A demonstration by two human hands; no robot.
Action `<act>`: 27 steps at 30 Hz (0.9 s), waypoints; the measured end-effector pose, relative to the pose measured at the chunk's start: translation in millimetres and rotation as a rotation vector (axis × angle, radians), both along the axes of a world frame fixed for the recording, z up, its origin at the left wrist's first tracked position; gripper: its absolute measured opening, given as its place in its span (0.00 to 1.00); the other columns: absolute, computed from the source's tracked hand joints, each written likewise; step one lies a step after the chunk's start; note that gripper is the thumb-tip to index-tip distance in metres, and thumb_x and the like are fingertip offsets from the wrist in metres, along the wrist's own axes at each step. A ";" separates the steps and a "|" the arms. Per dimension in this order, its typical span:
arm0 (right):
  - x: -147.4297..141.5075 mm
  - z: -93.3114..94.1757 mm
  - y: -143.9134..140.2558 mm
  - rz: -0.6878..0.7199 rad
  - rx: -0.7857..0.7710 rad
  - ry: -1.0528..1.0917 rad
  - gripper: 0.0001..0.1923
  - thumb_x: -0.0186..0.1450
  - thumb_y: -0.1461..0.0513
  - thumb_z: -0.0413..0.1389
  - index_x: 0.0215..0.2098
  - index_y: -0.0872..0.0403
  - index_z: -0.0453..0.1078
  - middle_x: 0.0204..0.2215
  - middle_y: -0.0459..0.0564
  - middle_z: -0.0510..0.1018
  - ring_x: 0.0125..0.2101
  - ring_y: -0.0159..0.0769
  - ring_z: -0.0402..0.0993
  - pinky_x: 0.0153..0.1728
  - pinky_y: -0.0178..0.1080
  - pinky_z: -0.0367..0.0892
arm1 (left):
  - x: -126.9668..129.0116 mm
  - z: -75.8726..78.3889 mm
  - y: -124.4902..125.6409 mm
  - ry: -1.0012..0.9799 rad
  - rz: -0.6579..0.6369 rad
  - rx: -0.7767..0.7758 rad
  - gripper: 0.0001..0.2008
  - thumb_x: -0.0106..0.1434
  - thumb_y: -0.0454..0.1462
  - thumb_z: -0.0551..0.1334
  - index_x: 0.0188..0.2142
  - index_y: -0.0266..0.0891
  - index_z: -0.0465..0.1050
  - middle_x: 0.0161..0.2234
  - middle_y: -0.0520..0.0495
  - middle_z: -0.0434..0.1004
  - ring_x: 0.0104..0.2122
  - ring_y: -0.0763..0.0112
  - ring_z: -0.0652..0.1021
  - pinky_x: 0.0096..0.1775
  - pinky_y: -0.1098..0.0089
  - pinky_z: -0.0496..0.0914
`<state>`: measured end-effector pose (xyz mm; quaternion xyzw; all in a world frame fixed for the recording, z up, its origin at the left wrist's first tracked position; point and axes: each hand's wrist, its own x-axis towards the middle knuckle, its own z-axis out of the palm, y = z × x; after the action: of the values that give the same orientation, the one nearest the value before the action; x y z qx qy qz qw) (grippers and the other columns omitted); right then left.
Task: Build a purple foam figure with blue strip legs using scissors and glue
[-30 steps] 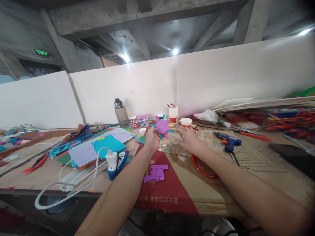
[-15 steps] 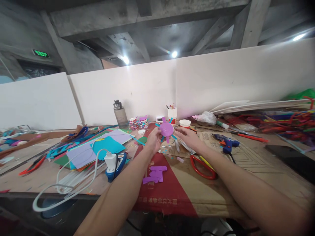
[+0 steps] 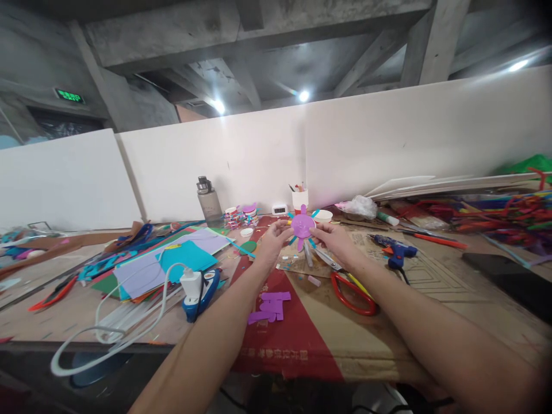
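A purple foam disc with blue and purple strips sticking out around it (image 3: 302, 225) is held up above the table between both hands. My left hand (image 3: 273, 242) pinches its left side and my right hand (image 3: 335, 241) pinches its right side. Below them lie red-handled scissors (image 3: 348, 286) and a glue stick (image 3: 307, 253) on the cardboard (image 3: 435, 287). Purple foam offcuts (image 3: 269, 306) lie nearer to me on the red printed patch.
Coloured foam sheets (image 3: 172, 261) are piled at the left beside a blue glue gun with a white plug (image 3: 199, 285). Another blue glue gun (image 3: 394, 250) lies at the right. A water bottle (image 3: 209, 201), paper cups (image 3: 299, 199) and a white partition stand at the back.
My right hand left the table and rose to take the right side of the purple disc. The disc shifted slightly right, and the scissors came into view beneath.
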<state>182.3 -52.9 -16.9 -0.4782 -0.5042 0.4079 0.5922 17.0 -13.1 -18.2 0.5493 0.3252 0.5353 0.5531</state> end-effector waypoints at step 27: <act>-13.4 -4.1 -5.1 0.023 0.002 -0.112 0.18 0.47 0.52 0.64 0.28 0.56 0.71 0.26 0.44 0.75 0.27 0.32 0.67 0.34 0.38 0.61 | 1.4 -7.1 -1.6 0.558 0.252 0.495 0.36 0.46 0.40 0.73 0.55 0.37 0.66 0.51 0.36 0.72 0.48 0.58 0.76 0.51 0.56 0.71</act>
<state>168.9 -57.9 -21.0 -0.4937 -0.5423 0.3867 0.5591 18.4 -14.7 -25.4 0.7462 0.3891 0.4914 0.2243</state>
